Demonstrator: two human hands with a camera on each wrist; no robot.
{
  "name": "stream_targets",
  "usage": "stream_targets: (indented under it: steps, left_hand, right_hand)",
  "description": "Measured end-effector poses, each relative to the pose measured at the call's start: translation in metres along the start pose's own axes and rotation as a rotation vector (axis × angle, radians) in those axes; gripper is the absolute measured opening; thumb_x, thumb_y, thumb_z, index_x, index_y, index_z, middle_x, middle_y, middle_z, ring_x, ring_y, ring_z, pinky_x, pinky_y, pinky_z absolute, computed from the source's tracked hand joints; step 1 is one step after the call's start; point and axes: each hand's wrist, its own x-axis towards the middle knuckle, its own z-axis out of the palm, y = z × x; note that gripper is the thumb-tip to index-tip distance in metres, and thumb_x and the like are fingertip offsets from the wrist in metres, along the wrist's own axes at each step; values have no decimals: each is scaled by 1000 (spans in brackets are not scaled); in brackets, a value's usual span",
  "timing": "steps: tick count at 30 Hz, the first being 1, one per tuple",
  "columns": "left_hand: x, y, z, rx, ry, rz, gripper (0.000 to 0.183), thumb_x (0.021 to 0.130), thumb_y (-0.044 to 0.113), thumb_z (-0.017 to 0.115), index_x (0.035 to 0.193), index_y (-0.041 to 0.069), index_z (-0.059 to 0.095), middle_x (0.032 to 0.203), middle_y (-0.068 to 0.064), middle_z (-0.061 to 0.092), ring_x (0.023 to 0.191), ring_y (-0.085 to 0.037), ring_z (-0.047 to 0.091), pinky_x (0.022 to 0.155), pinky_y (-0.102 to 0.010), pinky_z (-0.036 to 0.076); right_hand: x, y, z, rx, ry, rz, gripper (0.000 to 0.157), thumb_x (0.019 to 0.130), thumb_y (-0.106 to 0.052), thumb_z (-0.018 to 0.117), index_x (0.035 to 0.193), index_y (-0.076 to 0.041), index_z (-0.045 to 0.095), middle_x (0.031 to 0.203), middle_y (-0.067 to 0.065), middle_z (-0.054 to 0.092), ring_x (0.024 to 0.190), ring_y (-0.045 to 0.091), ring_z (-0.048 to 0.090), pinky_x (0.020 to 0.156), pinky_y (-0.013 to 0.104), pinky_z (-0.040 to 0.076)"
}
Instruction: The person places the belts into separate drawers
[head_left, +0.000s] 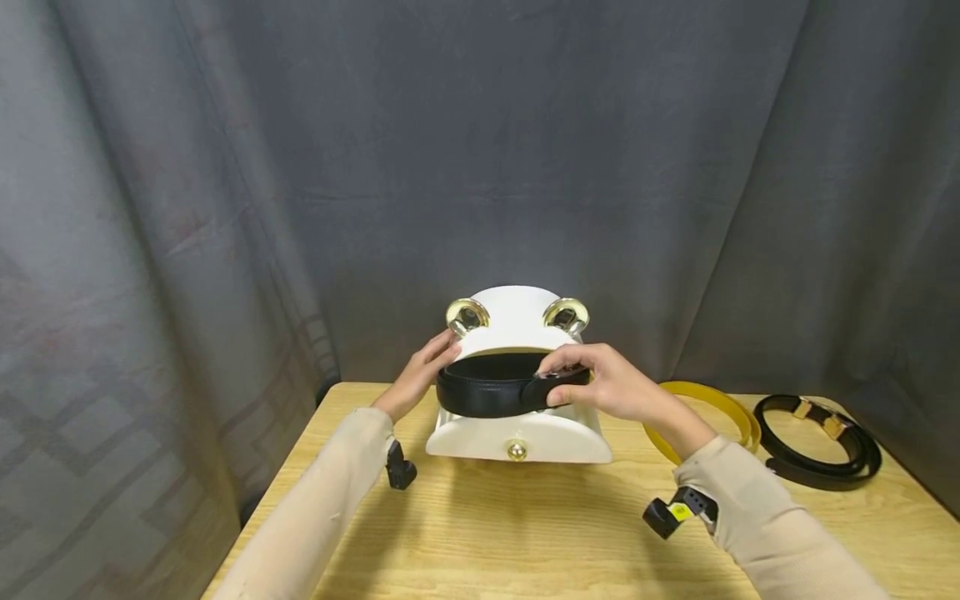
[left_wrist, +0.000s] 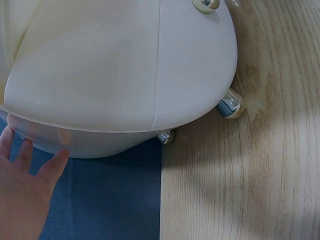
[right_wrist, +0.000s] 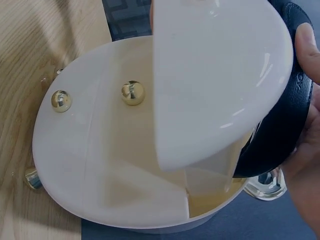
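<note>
A white oval box [head_left: 515, 310] with two gold-rimmed, eye-like rounds stands on the wooden table. In front of its upper part is a coiled black belt [head_left: 480, 400]. My right hand [head_left: 622, 385] pinches the coil at its right end, near the buckle, which the fingers partly hide. From the right wrist, the belt [right_wrist: 277, 132] shows behind a protruding white panel [right_wrist: 220, 75], with my right hand [right_wrist: 307, 125] at its outer side. My left hand [head_left: 420, 371] rests its fingertips on the box's left side; in the left wrist view those fingers [left_wrist: 52, 170] are extended.
On the right of the table [head_left: 525, 533] lie a yellow belt [head_left: 708, 393] and another coiled black belt [head_left: 825, 477] with gold-coloured fittings. A gold knob [head_left: 517, 450] sits on the box's lower front. Grey curtains [head_left: 487, 167] hang behind the table.
</note>
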Motion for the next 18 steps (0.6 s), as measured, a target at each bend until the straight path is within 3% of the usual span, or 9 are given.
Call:
stream_targets:
  steps: [5, 7, 18]
  left_hand:
    - [1, -1, 0, -15, -2, 3, 60, 104, 20, 49, 156, 3, 25, 163, -14, 15, 148, -30, 17, 118, -48, 19]
    - [6, -10, -1, -9, 8, 18, 60, 104, 22, 49, 157, 5, 25, 163, -12, 16, 148, -29, 18, 118, -48, 19]
    - [4, -9, -1, -16, 20, 10, 60, 104, 20, 49, 157, 3, 25, 163, -14, 19, 148, -30, 20, 118, -48, 19]
  right_hand:
    - [0, 3, 3, -21, 23, 2, 24, 81, -11, 82, 104, -9, 72, 101, -4, 69, 92, 12, 61, 84, 29, 50]
    - [0, 3, 3, -25, 30, 0, 24, 82, -12, 82, 103, -10, 72, 101, -4, 69, 93, 12, 61, 85, 30, 50]
    - [1, 5, 9, -15, 73, 17, 23, 81, -13, 83, 103, -11, 73, 99, -5, 70, 92, 11, 62, 83, 27, 50]
